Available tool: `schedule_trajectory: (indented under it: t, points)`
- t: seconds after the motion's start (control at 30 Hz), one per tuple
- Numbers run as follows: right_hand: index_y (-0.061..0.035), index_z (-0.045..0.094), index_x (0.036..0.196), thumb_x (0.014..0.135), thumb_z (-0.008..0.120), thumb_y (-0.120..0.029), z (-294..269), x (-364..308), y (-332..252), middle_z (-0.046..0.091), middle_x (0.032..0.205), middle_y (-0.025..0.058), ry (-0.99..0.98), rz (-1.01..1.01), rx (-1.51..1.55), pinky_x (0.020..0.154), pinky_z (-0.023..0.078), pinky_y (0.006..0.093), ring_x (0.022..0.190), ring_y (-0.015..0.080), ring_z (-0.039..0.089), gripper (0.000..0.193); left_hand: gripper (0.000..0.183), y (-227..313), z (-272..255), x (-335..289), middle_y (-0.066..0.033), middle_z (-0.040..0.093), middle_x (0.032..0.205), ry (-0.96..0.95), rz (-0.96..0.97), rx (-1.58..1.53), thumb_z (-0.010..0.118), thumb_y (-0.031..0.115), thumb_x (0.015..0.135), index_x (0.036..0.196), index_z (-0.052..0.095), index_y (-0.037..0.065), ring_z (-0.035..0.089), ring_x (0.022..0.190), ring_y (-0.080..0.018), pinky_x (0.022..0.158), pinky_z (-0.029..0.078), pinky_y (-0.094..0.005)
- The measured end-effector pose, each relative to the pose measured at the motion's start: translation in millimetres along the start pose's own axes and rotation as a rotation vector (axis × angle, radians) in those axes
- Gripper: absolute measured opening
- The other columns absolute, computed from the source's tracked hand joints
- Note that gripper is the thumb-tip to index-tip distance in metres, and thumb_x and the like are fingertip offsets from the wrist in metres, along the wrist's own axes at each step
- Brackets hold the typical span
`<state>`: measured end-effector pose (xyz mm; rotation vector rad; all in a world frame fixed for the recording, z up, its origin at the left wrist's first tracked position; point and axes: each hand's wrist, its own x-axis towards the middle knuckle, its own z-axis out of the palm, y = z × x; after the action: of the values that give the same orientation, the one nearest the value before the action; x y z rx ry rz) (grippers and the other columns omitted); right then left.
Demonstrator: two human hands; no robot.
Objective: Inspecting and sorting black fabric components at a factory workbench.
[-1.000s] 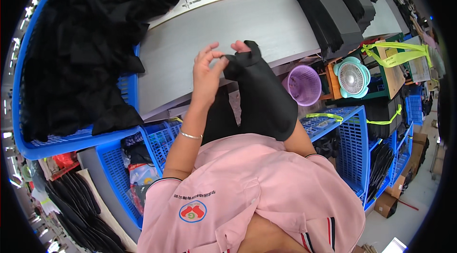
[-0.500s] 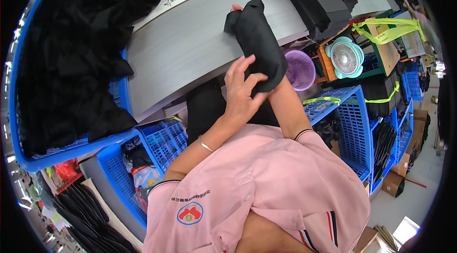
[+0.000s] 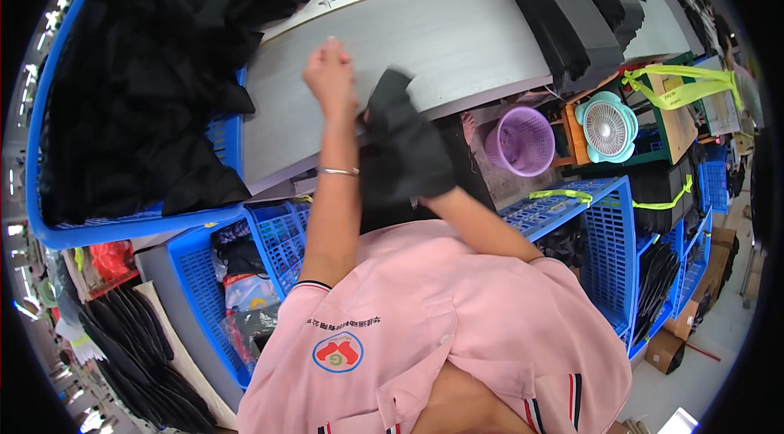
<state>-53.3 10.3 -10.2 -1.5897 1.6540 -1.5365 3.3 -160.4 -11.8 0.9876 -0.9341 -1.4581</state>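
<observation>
A black sleeve-like piece of cloth (image 3: pixel 408 140) covers my right hand and wrist, leaving only the bare forearm (image 3: pixel 467 212) showing below it. The fingers inside are hidden, and the cloth is smeared by motion. It hangs over my lap at the near edge of the grey table (image 3: pixel 457 34). To its left, apart from the cloth, my left hand (image 3: pixel 330 81) is raised over the table with its fingers curled in. Nothing shows in that hand. A silver bracelet (image 3: pixel 337 171) circles the left wrist.
A blue crate (image 3: pixel 139 234) heaped with black cloth (image 3: pixel 147 83) stands at the left. Stacked black pieces (image 3: pixel 563 26) lie on the table's far right. Beyond its near edge are a purple basket (image 3: pixel 523 144), a turquoise fan (image 3: pixel 607 128) and a blue crate (image 3: pixel 608 262).
My left hand has left the black cloth, moving left and away over the table, and its fingers have curled. My covered right hand has swung left and lower, and its fingertips no longer show.
</observation>
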Motion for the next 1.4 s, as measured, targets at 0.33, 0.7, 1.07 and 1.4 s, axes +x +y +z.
schedule_trajectory:
  t: [0.33, 0.7, 1.07, 1.4]
  points:
    - [-0.0039, 0.049, 0.1, 0.092, 0.057, 0.0, -44.8, 44.3, 49.9, 0.056, 0.095, 0.0055, 0.312, 0.402, 0.623, 0.078, 0.05, 0.0267, 0.086, 0.015, 0.058, 0.012, 0.047, 27.3, -34.4, -112.4, -0.0087, 0.061, 0.133, -0.764, 0.351, 0.467, 0.085, 0.02, 0.074, 0.117, 0.07, 0.01, 0.053, 0.128, -0.0268, 0.107, 0.042, -0.0381]
    - [-0.0003, 0.061, 0.121, 0.098, 0.059, -0.012, 2.7, 16.9, 16.9, 0.065, 0.111, 0.0074, 0.25, 0.286, 0.78, 0.088, 0.049, 0.0275, 0.101, 0.0145, 0.061, 0.025, 0.018, -16.1, -6.6, -100.4, -0.0031, 0.068, 0.1, -0.24, -0.248, -0.35, 0.054, 0.013, 0.102, 0.106, 0.067, 0.002, 0.062, 0.09, -0.0114, 0.083, 0.05, -0.0265]
    - [-0.0066, 0.05, 0.104, 0.102, 0.055, -0.014, -28.8, -97.7, -15.1, 0.05, 0.122, 0.0096, -0.582, 0.693, 0.721, 0.091, 0.048, 0.0288, 0.095, 0.0141, 0.065, 0.009, 0.024, 39.6, -63.3, 60.5, -0.006, 0.07, 0.094, 0.235, 0.366, -0.348, 0.059, 0.022, 0.101, 0.104, 0.067, 0.0, 0.065, 0.074, -0.0178, 0.067, 0.053, -0.0272]
    - [0.0016, 0.049, 0.13, 0.089, 0.069, -0.012, -35.0, 32.6, -7.8, 0.051, 0.135, 0.0196, 0.333, -0.066, -0.24, 0.098, 0.048, 0.0397, 0.119, 0.032, 0.058, 0.047, 0.012, 43.3, 10.5, -96.9, 0.0018, 0.066, 0.085, -0.181, 0.365, 0.178, 0.071, 0.01, 0.094, 0.095, 0.073, -0.002, 0.055, 0.079, -0.0037, 0.07, 0.045, -0.0209]
